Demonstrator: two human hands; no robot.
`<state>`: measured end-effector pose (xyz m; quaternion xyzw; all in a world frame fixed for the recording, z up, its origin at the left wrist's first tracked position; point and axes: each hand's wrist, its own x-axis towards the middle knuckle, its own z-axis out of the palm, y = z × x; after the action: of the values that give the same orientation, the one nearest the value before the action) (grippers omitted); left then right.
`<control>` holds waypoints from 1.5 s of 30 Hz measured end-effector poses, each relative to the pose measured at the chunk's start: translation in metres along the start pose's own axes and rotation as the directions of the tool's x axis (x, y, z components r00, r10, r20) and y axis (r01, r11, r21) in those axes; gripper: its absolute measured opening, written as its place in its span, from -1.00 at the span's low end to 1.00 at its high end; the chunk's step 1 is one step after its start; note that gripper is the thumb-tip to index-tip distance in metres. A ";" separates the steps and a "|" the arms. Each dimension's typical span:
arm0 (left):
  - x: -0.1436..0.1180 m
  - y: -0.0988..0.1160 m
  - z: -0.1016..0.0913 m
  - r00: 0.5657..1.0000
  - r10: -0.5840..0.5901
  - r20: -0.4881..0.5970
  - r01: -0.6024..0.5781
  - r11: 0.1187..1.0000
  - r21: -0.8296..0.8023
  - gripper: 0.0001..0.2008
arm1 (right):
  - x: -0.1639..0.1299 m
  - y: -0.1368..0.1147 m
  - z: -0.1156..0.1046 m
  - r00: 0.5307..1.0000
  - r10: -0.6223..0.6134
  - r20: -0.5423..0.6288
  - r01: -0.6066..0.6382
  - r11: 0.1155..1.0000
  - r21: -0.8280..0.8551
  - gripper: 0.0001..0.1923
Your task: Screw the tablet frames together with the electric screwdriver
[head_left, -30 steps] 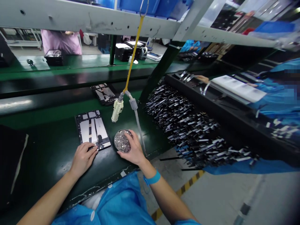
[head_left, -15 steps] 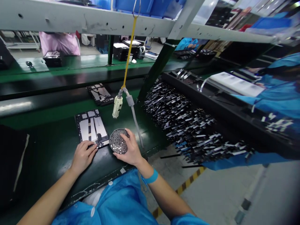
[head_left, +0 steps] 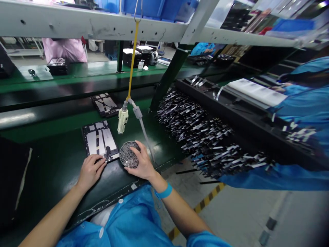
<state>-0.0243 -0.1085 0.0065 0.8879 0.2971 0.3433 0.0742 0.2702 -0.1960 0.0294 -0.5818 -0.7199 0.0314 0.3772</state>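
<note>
My left hand point(head_left: 89, 172) rests on the near edge of an opened tablet chassis point(head_left: 99, 140) lying flat on the dark green bench. My right hand point(head_left: 142, 164) is on a round dish of small screws point(head_left: 126, 157), fingers over its right side and top. A cream electric screwdriver point(head_left: 122, 120) hangs from a yellow cord just above the dish, its grey cable trailing past my right hand.
A second chassis point(head_left: 105, 104) lies farther back on the belt. A big heap of black and silver strips point(head_left: 205, 137) fills the bench to the right. A person in a blue smock point(head_left: 303, 106) works at the right. A metal rack beam point(head_left: 102, 24) crosses overhead.
My right hand has slid the screw dish a little left, toward the chassis, and the fingers now reach over its top. The left hand has stayed on the chassis edge.
</note>
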 end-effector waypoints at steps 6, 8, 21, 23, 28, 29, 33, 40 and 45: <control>-0.001 0.000 0.001 1.000 0.007 -0.005 -0.007 1.000 0.006 -0.81 | 0.002 0.010 0.000 0.998 0.003 0.060 -0.006 0.999 0.048 -0.05; 0.000 0.000 0.000 1.000 0.007 -0.006 -0.007 1.000 0.006 -0.81 | 0.006 0.019 -0.002 0.992 0.044 0.115 -0.051 0.997 0.058 -0.05; 0.003 0.003 -0.002 1.000 -0.007 -0.013 0.007 1.000 -0.018 -0.82 | 0.055 0.057 -0.024 0.783 -0.030 0.621 -0.025 0.997 0.079 0.09; 0.004 0.004 -0.002 1.000 -0.015 -0.013 0.015 0.999 -0.029 -0.82 | 0.044 0.047 -0.017 0.825 0.107 0.555 -0.112 0.993 -0.024 0.17; 0.003 0.004 -0.002 1.000 -0.022 -0.016 0.021 0.999 -0.040 -0.83 | 0.018 0.027 0.009 0.893 0.368 0.258 -0.336 0.928 -0.161 0.14; 0.003 0.004 -0.002 1.000 -0.023 -0.015 0.022 0.999 -0.040 -0.83 | 0.019 0.029 0.010 0.903 0.350 0.249 -0.323 0.935 -0.144 0.09; 0.004 0.004 -0.003 1.000 -0.028 -0.006 0.027 0.999 -0.040 -0.83 | 0.045 0.050 0.001 0.905 0.159 0.395 -0.173 0.985 0.001 0.06; 0.004 0.005 -0.002 0.999 -0.044 -0.008 0.043 0.997 -0.060 -0.81 | 0.062 0.058 0.003 0.883 0.141 0.447 -0.148 0.989 -0.020 0.15; 0.004 0.004 -0.002 0.999 -0.043 -0.010 0.042 0.996 -0.074 -0.80 | 0.054 0.057 0.012 0.910 0.132 0.392 -0.149 0.989 0.013 0.11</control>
<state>-0.0211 -0.1098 0.0112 0.8761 0.3033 0.3576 0.1124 0.3078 -0.1265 0.0209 -0.6060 -0.7361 0.1887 0.2353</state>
